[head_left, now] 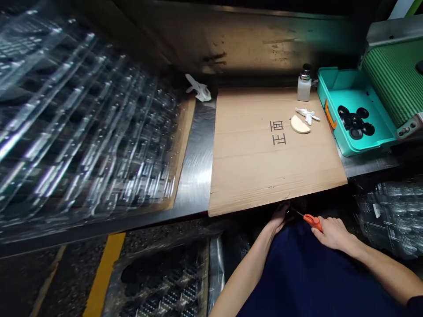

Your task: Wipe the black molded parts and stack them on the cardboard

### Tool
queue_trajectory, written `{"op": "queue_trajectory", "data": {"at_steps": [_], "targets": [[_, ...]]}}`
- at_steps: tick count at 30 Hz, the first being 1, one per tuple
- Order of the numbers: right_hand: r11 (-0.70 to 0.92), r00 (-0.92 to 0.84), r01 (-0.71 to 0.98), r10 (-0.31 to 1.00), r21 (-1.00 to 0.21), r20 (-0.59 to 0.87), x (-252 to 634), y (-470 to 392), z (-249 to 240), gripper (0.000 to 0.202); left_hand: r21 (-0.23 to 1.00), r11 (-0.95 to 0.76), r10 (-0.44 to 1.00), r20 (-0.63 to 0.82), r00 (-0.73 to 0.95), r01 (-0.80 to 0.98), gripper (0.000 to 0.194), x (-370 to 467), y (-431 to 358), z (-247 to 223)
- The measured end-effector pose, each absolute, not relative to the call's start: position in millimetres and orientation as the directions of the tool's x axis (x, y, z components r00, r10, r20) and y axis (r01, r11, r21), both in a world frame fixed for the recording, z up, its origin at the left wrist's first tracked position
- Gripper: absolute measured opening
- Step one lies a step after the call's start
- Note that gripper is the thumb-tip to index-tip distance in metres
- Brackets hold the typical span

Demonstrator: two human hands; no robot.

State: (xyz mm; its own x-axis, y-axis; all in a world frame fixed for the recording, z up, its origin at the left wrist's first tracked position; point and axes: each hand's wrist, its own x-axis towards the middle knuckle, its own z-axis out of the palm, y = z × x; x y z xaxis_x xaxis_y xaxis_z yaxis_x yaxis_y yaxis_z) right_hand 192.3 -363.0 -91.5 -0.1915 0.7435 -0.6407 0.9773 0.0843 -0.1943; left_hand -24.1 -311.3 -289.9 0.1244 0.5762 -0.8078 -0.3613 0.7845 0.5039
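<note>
Just below the front edge of the cardboard sheet point(247, 167), my left hand point(279, 216) is closed around a small black part point(290, 214), mostly hidden by the fingers and shadow. My right hand point(334, 233) grips an orange-handled tool point(312, 221). Its thin metal tip points left and reaches the black part; whether it touches cannot be made out. Both hands are close to my dark blue clothing. On the cardboard lie a cream half-round pad point(300, 125) and a crumpled white scrap point(308, 115).
Stacked clear plastic trays point(99, 132) rise at left. A teal bin point(380, 119) with several black round parts point(356, 121) stands right, beside a green conveyor belt point(399, 75). A pump bottle point(304, 86) stands at the back. More trays point(161, 281) sit below the table.
</note>
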Motion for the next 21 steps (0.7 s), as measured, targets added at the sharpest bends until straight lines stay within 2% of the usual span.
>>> {"op": "queue_trajectory", "data": {"at_steps": [4, 6, 10, 12, 14, 16, 17, 19, 21], "targets": [[0.057, -0.191, 0.973, 0.743, -0.225, -0.641, 199, -365, -93, 0.04, 0.544, 0.804, 0.582, -0.802, 0.132, -0.24, 0.03, -16, -319, -284], [0.042, -0.221, 0.958, 0.736, -0.283, -0.639, 204, -366, -96, 0.039, 0.532, 0.824, 0.558, -0.82, 0.123, -0.194, 0.029, -14, -322, -284], [-0.022, -0.274, 0.901, 0.745, -0.433, -0.608, 226, -380, -102, 0.037, 0.405, 0.861, 0.453, -0.885, 0.103, -0.308, 0.02, -13, -322, -284], [-0.08, -0.221, 0.83, 0.861, -0.551, -0.458, 241, -398, -103, 0.033, 0.356, 0.851, 0.429, -0.895, 0.12, -0.387, 0.02, -14, -321, -278], [-0.112, -0.065, 0.704, 0.973, -0.701, -0.221, 257, -421, -105, 0.03, 0.317, 0.857, 0.406, -0.901, 0.154, -0.406, 0.02, -14, -323, -269], [-0.145, 0.254, 0.559, 0.967, -0.816, 0.003, 276, -436, -110, 0.03, 0.279, 0.892, 0.363, -0.911, 0.196, -0.356, 0.02, -13, -326, -256], [-0.174, 0.441, 0.491, 0.895, -0.854, 0.071, 287, -438, -114, 0.032, 0.268, 0.911, 0.342, -0.916, 0.212, -0.313, 0.023, -11, -329, -248], [-0.232, 0.737, 0.359, 0.665, -0.904, 0.122, 314, -429, -124, 0.039, 0.285, 0.939, 0.328, -0.912, 0.247, -0.193, 0.035, -4, -336, -230], [-0.235, 0.87, 0.256, 0.48, -0.938, 0.117, 344, -404, -136, 0.052, 0.385, 0.922, 0.378, -0.882, 0.282, -0.036, 0.048, 2, -344, -206]]}}
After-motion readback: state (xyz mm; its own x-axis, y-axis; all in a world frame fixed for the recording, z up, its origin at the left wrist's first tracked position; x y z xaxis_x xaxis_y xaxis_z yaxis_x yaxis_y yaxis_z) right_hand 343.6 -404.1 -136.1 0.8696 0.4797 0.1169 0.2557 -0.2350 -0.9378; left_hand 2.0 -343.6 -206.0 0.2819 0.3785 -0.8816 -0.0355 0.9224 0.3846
